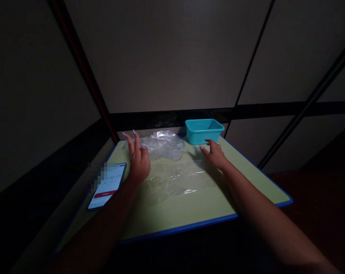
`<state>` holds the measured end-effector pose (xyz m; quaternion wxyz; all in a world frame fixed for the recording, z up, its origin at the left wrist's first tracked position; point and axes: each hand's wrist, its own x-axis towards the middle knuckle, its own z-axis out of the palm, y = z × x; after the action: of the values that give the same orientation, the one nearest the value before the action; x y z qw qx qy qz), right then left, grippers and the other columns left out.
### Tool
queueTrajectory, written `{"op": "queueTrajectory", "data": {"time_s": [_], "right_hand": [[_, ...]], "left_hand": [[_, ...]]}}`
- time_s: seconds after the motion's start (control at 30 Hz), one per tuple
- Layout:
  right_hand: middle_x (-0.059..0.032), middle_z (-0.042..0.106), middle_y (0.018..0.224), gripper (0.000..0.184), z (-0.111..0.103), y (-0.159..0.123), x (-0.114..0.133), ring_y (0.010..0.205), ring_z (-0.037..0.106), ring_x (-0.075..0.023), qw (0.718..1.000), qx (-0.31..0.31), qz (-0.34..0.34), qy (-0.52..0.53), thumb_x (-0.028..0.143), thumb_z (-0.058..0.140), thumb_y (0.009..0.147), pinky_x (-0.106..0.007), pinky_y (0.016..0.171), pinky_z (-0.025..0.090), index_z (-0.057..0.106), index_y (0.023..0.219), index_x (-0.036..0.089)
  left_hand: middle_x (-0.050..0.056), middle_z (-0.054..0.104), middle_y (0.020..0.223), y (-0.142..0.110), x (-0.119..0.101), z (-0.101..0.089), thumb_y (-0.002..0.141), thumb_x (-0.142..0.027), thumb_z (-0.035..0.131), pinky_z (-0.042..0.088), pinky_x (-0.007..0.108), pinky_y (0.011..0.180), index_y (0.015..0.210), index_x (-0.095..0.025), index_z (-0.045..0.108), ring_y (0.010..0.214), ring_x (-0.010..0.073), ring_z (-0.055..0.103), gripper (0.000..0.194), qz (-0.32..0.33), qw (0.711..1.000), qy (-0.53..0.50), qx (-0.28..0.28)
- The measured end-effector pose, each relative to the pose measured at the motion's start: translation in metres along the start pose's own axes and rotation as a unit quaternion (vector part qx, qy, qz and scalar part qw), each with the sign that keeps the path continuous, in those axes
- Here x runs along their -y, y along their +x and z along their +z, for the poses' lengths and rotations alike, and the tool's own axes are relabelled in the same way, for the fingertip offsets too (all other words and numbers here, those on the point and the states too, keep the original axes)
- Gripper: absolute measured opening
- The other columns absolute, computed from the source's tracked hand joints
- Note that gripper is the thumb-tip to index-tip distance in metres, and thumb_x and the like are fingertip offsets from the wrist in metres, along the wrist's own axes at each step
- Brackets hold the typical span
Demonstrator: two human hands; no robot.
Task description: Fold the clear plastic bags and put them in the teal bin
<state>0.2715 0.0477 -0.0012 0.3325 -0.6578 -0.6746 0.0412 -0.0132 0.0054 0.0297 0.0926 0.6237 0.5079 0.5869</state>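
A clear plastic bag (183, 179) lies spread out flat on the table in front of me. Behind it sits a crumpled heap of clear plastic bags (166, 144). My left hand (138, 160) is raised at the left end of the flat bag, fingers apart and holding nothing. Over the right end of the bag hovers my right hand (215, 154), its thumb and forefinger apart with nothing between them. Just beyond that hand stands a turquoise plastic basket (204, 135); its inside bottom is hidden.
A phone (106, 186) with a lit screen lies at the table's left edge, near my left forearm. The yellow-green table (172, 220) has a blue rim. Pale panels (166, 57) with dark strips rise right behind it.
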Motion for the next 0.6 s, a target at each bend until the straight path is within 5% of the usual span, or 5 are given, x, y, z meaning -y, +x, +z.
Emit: {"op": "queueTrajectory", "data": {"time_s": [0.1,0.2,0.43,0.6], "right_hand": [[-0.0156,0.052,0.121,0.054,0.002,0.004,-0.004,0.111,0.045,-0.0303,0.999,-0.031,0.003,0.031,0.053,0.038,0.085,-0.046,0.086,0.036,0.041,0.126,0.018],[-0.0163,0.053,0.12,0.055,0.003,0.005,-0.006,0.11,0.046,-0.0304,0.998,-0.032,0.007,0.047,0.053,0.035,0.086,-0.047,0.086,0.037,0.041,0.127,0.017],[-0.0156,0.055,0.118,0.053,0.005,0.005,-0.007,0.108,0.048,-0.029,0.999,-0.018,-0.006,0.046,0.052,0.035,0.087,-0.045,0.087,0.037,0.046,0.124,0.017],[-0.0157,0.056,0.117,0.05,0.006,0.005,-0.006,0.107,0.05,-0.0269,0.999,0.005,-0.008,0.032,0.05,0.034,0.088,-0.042,0.086,0.04,0.048,0.121,0.015]], "left_hand": [[0.008,0.024,0.148,0.007,-0.002,-0.006,0.083,-0.064,-0.003,0.03,0.048,0.101,0.14,-0.029,0.023,0.133,0.0259,0.026,0.071,-0.149,0.958,-0.238,0.055],[0.014,0.043,0.137,0.008,-0.007,-0.011,0.076,-0.072,-0.009,0.04,0.051,0.09,0.139,-0.027,0.026,0.122,0.0298,0.044,0.085,-0.199,0.881,-0.395,0.168],[0.012,0.046,0.134,0.003,-0.019,-0.013,0.077,-0.07,-0.005,0.042,0.053,0.083,0.136,-0.027,0.031,0.117,0.0308,0.048,0.082,-0.22,0.866,-0.393,0.216],[0.012,0.055,0.121,0.005,-0.012,-0.013,0.074,-0.076,0.01,0.044,0.052,0.083,0.114,-0.022,0.052,0.11,0.0298,0.052,0.079,-0.276,0.792,-0.513,0.181]]}}
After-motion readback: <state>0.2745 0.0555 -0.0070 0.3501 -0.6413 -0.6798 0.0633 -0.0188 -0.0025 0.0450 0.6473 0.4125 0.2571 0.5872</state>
